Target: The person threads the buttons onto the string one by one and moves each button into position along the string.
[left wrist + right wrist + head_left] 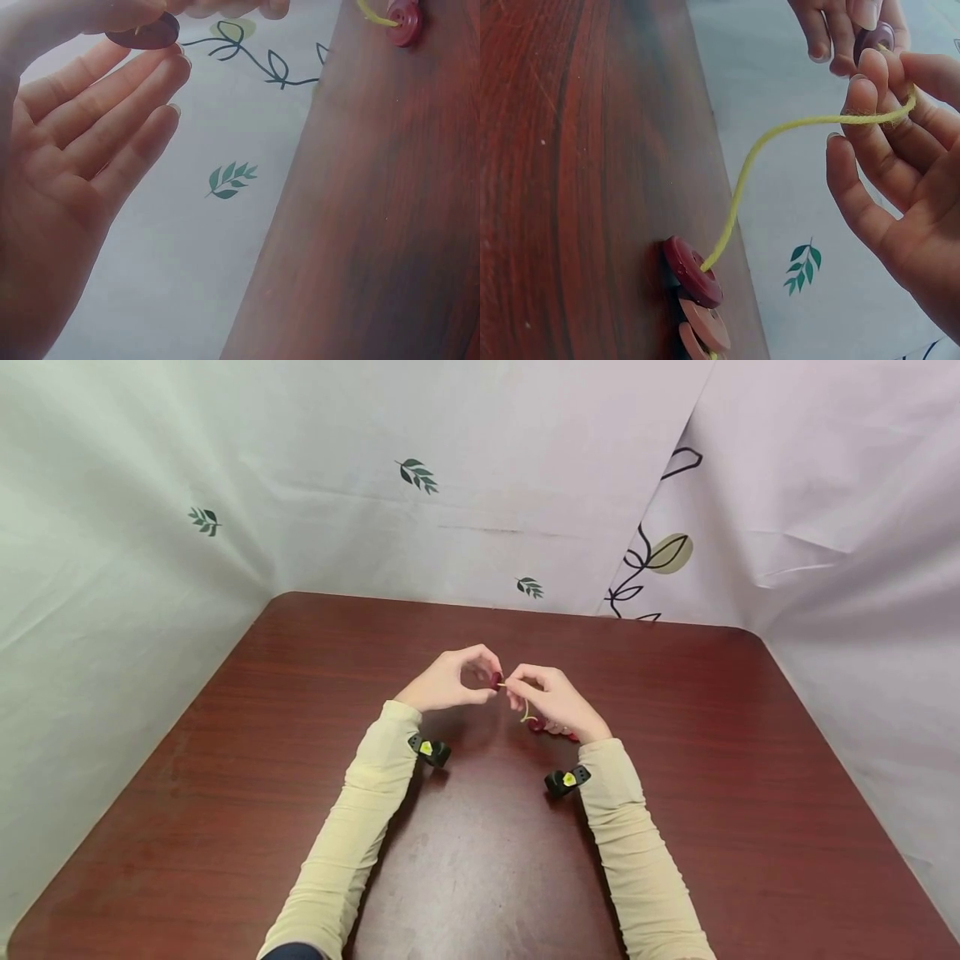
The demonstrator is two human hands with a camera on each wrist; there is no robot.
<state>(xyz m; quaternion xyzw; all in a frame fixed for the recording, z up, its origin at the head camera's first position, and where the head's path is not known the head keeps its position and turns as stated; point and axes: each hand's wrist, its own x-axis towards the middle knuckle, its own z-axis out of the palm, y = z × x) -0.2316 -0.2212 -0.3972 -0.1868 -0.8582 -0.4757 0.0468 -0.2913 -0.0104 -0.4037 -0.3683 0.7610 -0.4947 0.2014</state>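
Note:
Between thumb and fingertips, my left hand [448,681] pinches a dark red button [496,680], seen nearly edge-on in the left wrist view. Close on its right, my right hand [551,697] pinches a yellow string [795,124] near that button. The string meets the held button's middle and runs back across the right fingers. It then drops to another dark red button [694,271] on the table. Behind that one, pink buttons [705,324] lie strung in a row; the right hand partly covers this row in the head view.
A brown wooden table [465,868] spreads under both forearms. Pale cloth [480,485] with leaf prints hangs behind it and at both sides. Each wrist wears a black strap mount, the left mount [431,749] and right mount [566,781] jutting inward.

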